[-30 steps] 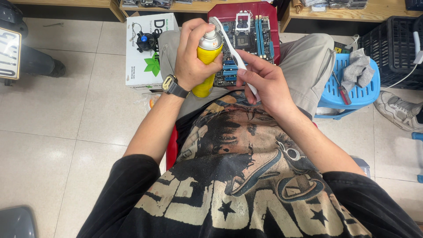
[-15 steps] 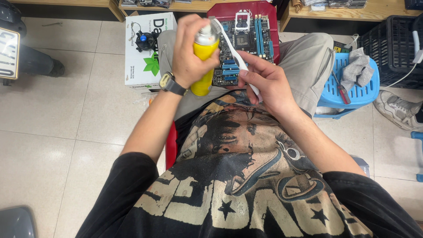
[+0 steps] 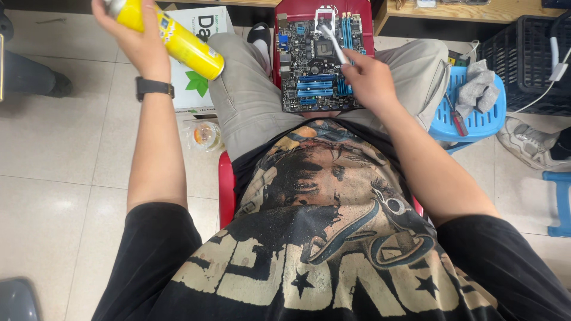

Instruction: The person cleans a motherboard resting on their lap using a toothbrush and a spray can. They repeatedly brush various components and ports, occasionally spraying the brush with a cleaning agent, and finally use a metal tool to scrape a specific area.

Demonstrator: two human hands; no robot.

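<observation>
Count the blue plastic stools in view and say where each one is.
2. One blue stool stands beside the person's right leg, holding grey cloths and a red-handled tool. Another is cut off at the right edge. Others may be out of frame.

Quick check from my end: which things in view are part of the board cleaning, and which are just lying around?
In use:
left hand gripping the yellow spray can
right hand holding the white brush
circuit board on the lap

Lying about:
blue stool with grey cloth
white box
black crate

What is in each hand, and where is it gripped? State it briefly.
Left hand grips the yellow spray can around its upper body. Right hand holds the white brush by its handle's lower end.
</observation>
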